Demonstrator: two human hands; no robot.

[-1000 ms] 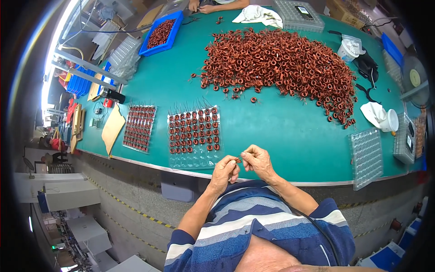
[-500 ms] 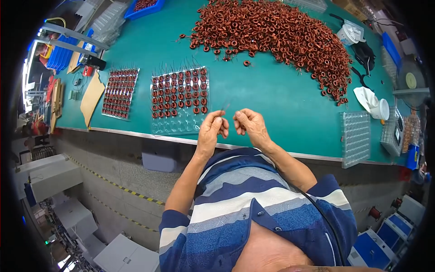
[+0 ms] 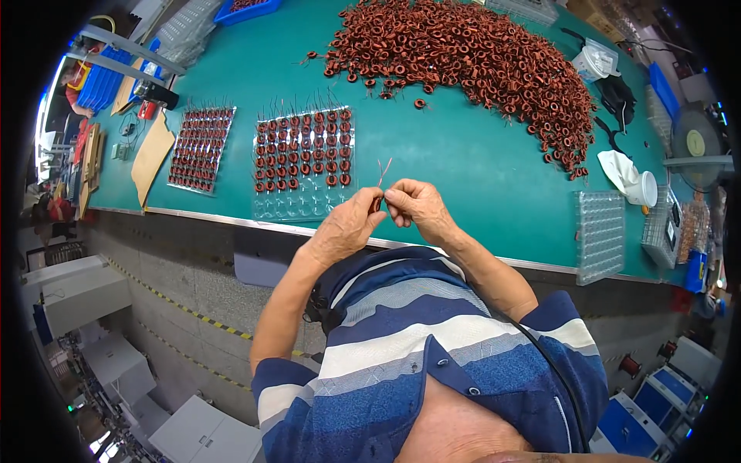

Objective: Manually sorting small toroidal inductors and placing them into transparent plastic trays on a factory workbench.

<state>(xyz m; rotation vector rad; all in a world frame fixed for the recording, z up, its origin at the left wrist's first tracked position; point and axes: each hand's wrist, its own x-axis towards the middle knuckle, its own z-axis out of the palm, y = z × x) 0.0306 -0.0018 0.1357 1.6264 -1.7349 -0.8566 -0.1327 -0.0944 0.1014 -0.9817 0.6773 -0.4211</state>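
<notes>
At the near edge of the green tabletop point(image 3: 471, 197), head view: one red-brown ring-shaped coil point(image 3: 377, 204), small, mostly covered by fingers, its pair of thin pinkish leads point(image 3: 383, 170) standing up above the fingertips and parting toward the top. Handling, by judgement: light; stiff in the ring body, with little give; probably not very slippery, the wound surface offering some grip; leads soft, easily bent or kinked, and the delicate part. Place to take hold, by judgement: the outer rim of the ring, thumb against forefinger, leads left free. Left hand point(image 3: 343, 225): thumb and forefinger clamped about the coil, other fingers curled beneath, partly hidden. Right hand point(image 3: 421, 208): thumb and forefinger drawn nearly together just beside the coil, remaining fingers bent under; whether they pinch the base of a lead or only touch the ring, cannot be told. Left of the hands: one clear tray point(image 3: 289, 208), upper rows bearing like coils with leads upward, lower pockets partly bare; farther left, a second tray point(image 3: 191, 187), closely filled. Beyond the hands: a large heap of coils point(image 3: 471, 62), with one loose coil point(image 3: 419, 103) lying apart at its near side. Right, well apart from the hands: a clear pocketed tray point(image 3: 600, 239), no coils discernible in it.
</notes>
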